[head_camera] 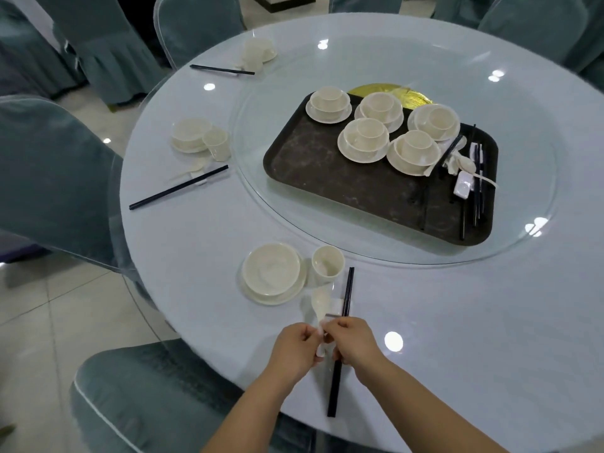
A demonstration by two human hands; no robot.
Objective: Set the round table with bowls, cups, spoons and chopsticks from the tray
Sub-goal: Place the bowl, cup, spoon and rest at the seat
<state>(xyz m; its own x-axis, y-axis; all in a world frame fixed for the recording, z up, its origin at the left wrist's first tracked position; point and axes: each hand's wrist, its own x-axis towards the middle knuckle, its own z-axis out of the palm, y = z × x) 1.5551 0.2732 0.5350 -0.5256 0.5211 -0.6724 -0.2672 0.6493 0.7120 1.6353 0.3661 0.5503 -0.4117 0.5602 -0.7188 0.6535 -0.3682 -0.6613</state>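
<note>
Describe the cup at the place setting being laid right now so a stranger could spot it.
On the round table, find the near edge where both hands meet. Just beyond them a cream cup stands alone, right of a bowl; the tray's cups sit inside bowls.

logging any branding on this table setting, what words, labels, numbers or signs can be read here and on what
None can be read: no text shows in the head view.
Dark rectangular serving tray: scuffed, no label.
Cream ceramic bowls, like the nearest one: plain.
Cream cup: plain.
Black chopsticks: no marking visible.
Gold disc behind the tray: textured, no lettering.
</note>
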